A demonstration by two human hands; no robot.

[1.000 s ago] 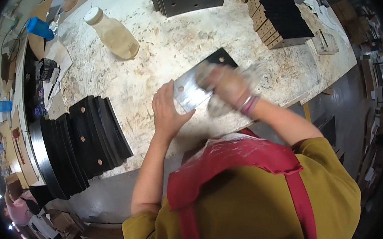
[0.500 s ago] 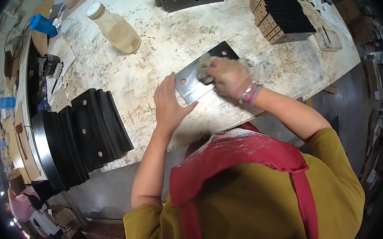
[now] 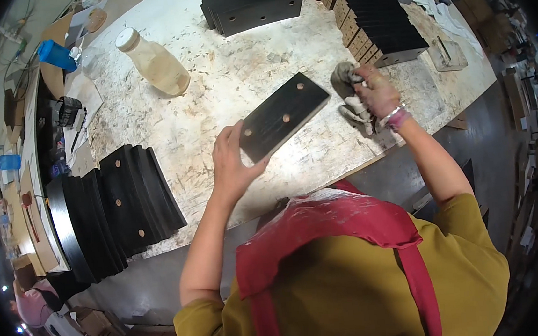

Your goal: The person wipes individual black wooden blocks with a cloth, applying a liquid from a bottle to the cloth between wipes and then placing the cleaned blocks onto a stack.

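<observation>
Lifted off the panel [image 3: 284, 117] since the earlier frame, the rag [image 3: 342, 79] is now held clear of its right end, bunched in the clenched right hand [image 3: 374, 95]. What was covered before, the panel's dark face with three pale dots, is now fully seen. It lies flat on the worn bench [image 3: 222, 70], and its near-left corner is grasped by the left hand [image 3: 230, 165]. A stack of curved black pieces [image 3: 113, 210] is seen to the left, a bottle [image 3: 154, 61] beyond.
</observation>
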